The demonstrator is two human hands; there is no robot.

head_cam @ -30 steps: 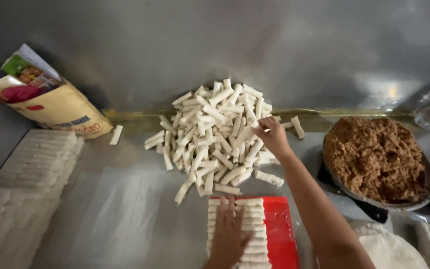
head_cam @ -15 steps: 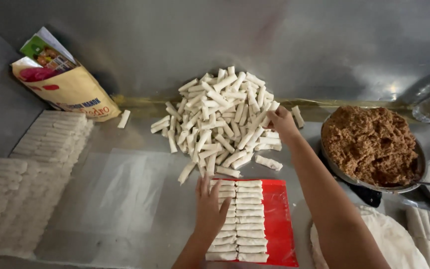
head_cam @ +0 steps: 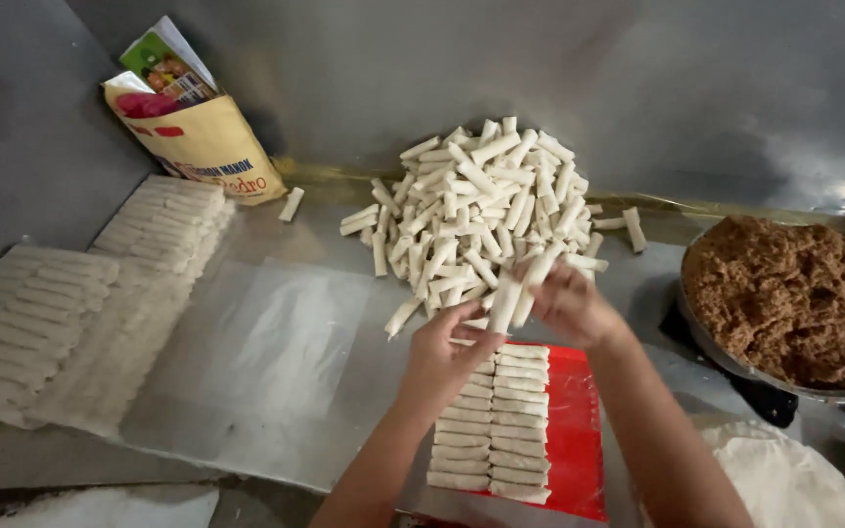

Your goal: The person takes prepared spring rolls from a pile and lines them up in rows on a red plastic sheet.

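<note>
A heap of thin white rolls (head_cam: 481, 205) lies on the metal table by the back wall. My right hand (head_cam: 567, 301) holds a few rolls (head_cam: 520, 284) at the heap's near edge. My left hand (head_cam: 445, 344) touches the lower end of the same rolls, fingers curled around them. Just below both hands, a red tray (head_cam: 577, 440) carries two neat columns of rolls (head_cam: 491, 420) laid side by side.
A metal pan of brown minced filling (head_cam: 794, 298) stands at the right. Flat packs of lined-up rolls (head_cam: 80, 293) cover the left. A yellow paper bag (head_cam: 198, 137) leans on the back wall. White wrapper sheets (head_cam: 784, 479) lie at bottom right. A clear plastic sheet (head_cam: 266, 332) lies mid-table.
My right hand has drawn back from the heap with a few rolls. My left hand rose from the tray's rows to meet them. The view has shifted left and closer.
</note>
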